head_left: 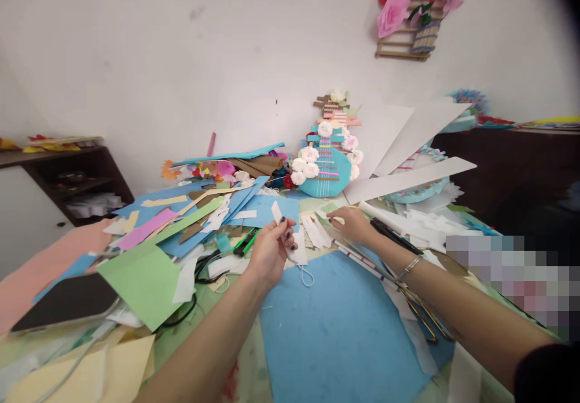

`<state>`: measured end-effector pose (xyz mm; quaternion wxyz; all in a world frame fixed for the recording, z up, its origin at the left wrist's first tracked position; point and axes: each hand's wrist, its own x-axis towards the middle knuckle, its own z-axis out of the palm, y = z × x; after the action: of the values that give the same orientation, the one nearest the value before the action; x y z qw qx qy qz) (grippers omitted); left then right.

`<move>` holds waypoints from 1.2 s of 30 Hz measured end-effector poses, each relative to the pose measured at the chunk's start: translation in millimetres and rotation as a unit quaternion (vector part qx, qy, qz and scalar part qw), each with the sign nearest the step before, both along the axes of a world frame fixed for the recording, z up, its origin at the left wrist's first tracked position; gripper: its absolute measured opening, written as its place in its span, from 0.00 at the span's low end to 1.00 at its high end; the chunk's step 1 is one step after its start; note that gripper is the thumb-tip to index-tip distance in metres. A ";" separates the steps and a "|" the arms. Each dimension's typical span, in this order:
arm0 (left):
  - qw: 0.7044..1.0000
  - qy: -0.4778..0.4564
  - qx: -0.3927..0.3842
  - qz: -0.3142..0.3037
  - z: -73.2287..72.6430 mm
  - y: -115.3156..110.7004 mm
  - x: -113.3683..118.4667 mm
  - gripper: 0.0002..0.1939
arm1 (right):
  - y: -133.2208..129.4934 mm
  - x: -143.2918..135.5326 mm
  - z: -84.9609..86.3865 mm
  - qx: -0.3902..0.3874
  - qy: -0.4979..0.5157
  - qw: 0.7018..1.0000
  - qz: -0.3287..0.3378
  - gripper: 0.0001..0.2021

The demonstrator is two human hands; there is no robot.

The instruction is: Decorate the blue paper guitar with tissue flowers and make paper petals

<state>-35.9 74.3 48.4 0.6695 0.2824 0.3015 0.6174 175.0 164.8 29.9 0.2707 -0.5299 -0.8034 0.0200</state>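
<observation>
Clock taken from the left hand (276, 246): nearest, at five o'clock, a blue sheet (344, 330) lies on the tabletop (248, 351). That hand's grip is closed on a white strip (276, 211); a cord (307, 277) loops below it. Best to keep the strip flat and the cord clear of the cutter (246, 242), nine o'clock. The right hand (350, 224), between two and three, is curled; I cannot tell if it holds anything.

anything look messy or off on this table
Yes: paper scraps lie heaped at odd angles left of the left hand, with a green knife lying loose beside them, perhaps easily overlooked. A pixelated patch at right hides whatever is there.
</observation>
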 end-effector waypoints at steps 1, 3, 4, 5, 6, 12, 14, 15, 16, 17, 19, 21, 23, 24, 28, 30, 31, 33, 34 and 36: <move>1.000 0.007 -0.001 0.000 -0.2 0.1 -0.3 0.08 | -0.4 1.3 4.4 0.009 0.038 0.999 -0.002 0.12; 1.000 0.020 0.002 -0.004 -0.7 0.3 -0.9 0.08 | -3.2 4.0 16.4 0.023 0.117 0.993 -0.005 0.16; 1.000 0.029 0.005 -0.006 -0.8 0.3 -1.1 0.08 | -5.9 5.1 23.8 0.027 0.147 0.989 -0.006 0.17; 0.999 0.043 0.010 -0.010 -0.8 0.2 -1.2 0.08 | -9.7 5.8 31.9 0.026 0.176 0.984 -0.001 0.18; 0.998 0.062 0.015 -0.017 -0.6 -0.1 -1.2 0.07 | -14.6 6.1 40.5 0.022 0.209 0.978 0.010 0.18; 0.984 0.167 0.024 -0.059 -0.2 -3.2 -0.1 0.13 | -55.1 -2.8 77.5 -0.131 0.439 0.876 0.148 0.11; 0.984 0.164 0.031 -0.068 -2.1 -3.9 1.5 0.13 | -64.0 -9.1 77.0 -0.159 0.425 0.876 0.165 0.10; 0.984 0.153 0.039 -0.078 -3.5 -4.3 2.9 0.13 | -66.5 -12.4 74.5 -0.169 0.413 0.879 0.171 0.10; 0.985 0.139 0.046 -0.091 -5.1 -4.7 4.6 0.13 | -67.9 -15.6 70.8 -0.176 0.400 0.882 0.175 0.11; 0.985 0.125 0.052 -0.105 -6.8 -5.2 6.5 0.13 | -68.4 -18.6 66.4 -0.181 0.388 0.886 0.178 0.11; 0.984 0.112 0.058 -0.128 -10.1 -6.1 10.7 0.13 | -67.5 -23.6 57.2 -0.179 0.363 0.898 0.172 0.11; 0.981 0.127 0.059 -0.136 -13.0 -6.7 14.2 0.16 | -66.0 -27.0 49.2 -0.162 0.340 0.914 0.150 0.10; 0.974 0.164 0.066 -0.140 -15.4 -6.6 16.1 0.18 | -65.2 -29.4 43.7 -0.138 0.323 0.929 0.116 0.09; 0.969 0.189 0.071 -0.142 -16.3 -6.3 16.5 0.19 | -65.0 -30.5 42.0 -0.127 0.318 0.934 0.099 0.08; 0.946 0.287 0.084 -0.125 -19.2 -3.6 15.8 0.17 | -59.1 -30.4 37.8 -0.125 0.297 0.943 0.077 0.08; 0.945 0.304 0.076 -0.091 -20.1 -1.4 14.9 0.15 | -49.4 -25.3 33.2 -0.123 0.260 0.956 0.062 0.11; 0.949 0.298 0.068 -0.072 -20.4 -0.1 14.4 0.13 | -43.1 -21.3 29.4 -0.117 0.233 0.964 0.044 0.13; 0.962 0.266 0.047 -0.038 -20.4 2.5 13.1 0.12 | -29.8 -12.2 18.2 -0.107 0.190 0.976 -0.002 0.12; 0.968 0.246 0.034 -0.027 -20.1 3.7 12.5 0.12 | -23.8 -8.1 11.2 -0.105 0.171 0.979 -0.023 0.11; 0.977 0.213 0.016 -0.012 -19.2 5.6 11.3 0.12 | -15.2 -3.3 -3.8 -0.110 0.132 0.984 -0.052 0.07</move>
<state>-24.6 79.8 29.2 0.5929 0.4212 0.4239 0.5397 171.6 149.7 26.0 0.3147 -0.5906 -0.7248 0.1640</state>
